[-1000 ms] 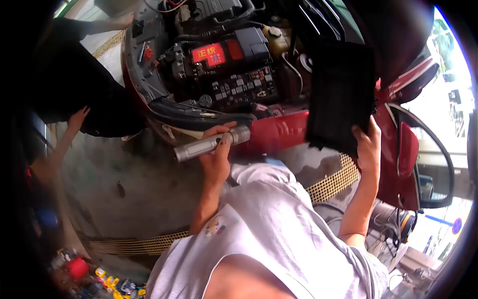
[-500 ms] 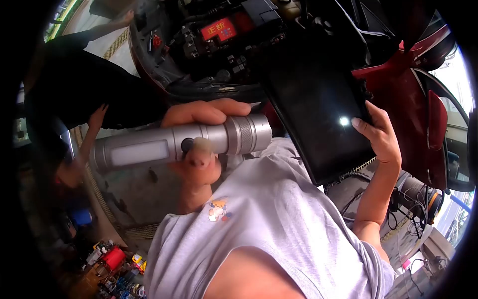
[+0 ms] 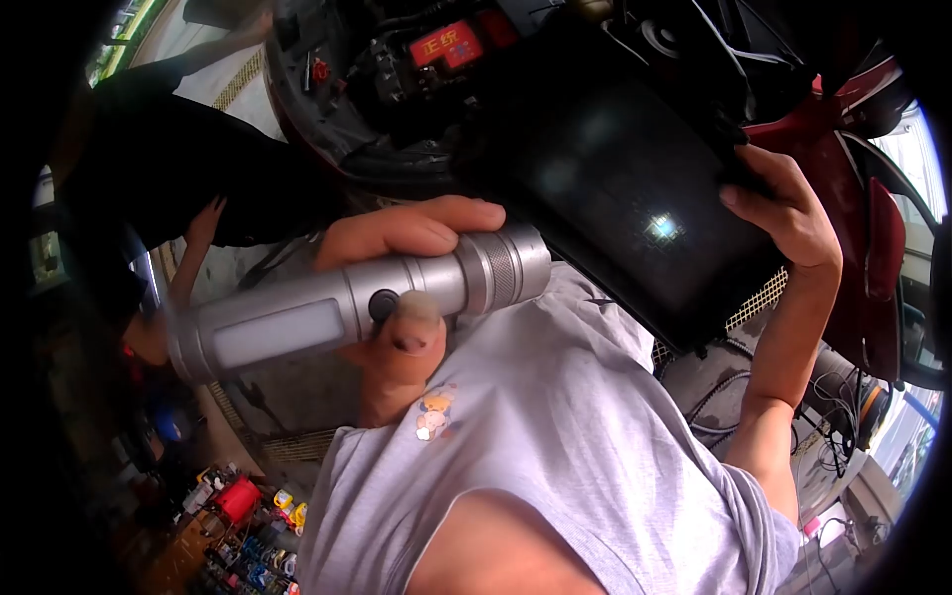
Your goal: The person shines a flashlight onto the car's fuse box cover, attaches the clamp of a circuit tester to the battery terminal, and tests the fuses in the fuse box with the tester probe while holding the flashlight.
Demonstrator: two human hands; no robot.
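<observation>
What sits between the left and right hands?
From left hand to right hand, the head view shows the flashlight's knurled end, then the black panel.

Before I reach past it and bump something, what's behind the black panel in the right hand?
Past the black panel, a red label shows to the upper left and yellow grating to the lower right. Whatever lies directly behind the panel is covered.

A flashlight (image 3: 357, 285) appears left of a flat cover (image 3: 635, 208), with an engine bay (image 3: 397, 94) beyond that cover and a car door (image 3: 859, 288) to its right.
</observation>
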